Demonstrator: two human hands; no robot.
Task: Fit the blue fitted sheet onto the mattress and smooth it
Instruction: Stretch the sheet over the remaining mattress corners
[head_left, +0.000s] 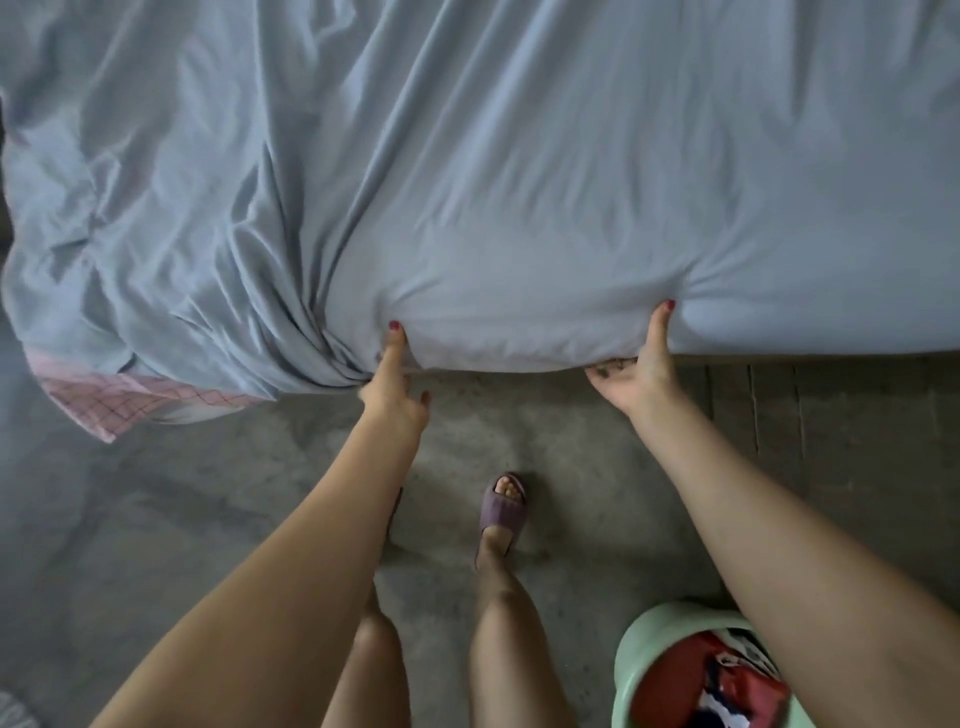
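The blue fitted sheet (519, 156) covers the mattress across the whole upper view, stretched fairly flat on the right and bunched into deep folds at the left. My left hand (393, 382) grips the sheet's gathered hem at the near edge, thumb on top. My right hand (641, 364) holds the same edge further right, thumb pressed on the top and fingers curled under the side. At the left corner a pink checked cover (130, 402) of the mattress shows below the loose sheet.
Bare concrete floor (156, 519) lies in front of the bed. A pale green bucket (631, 670) with red and mixed clothes stands at my lower right. My foot in a purple slipper (503, 512) is close to the bed edge.
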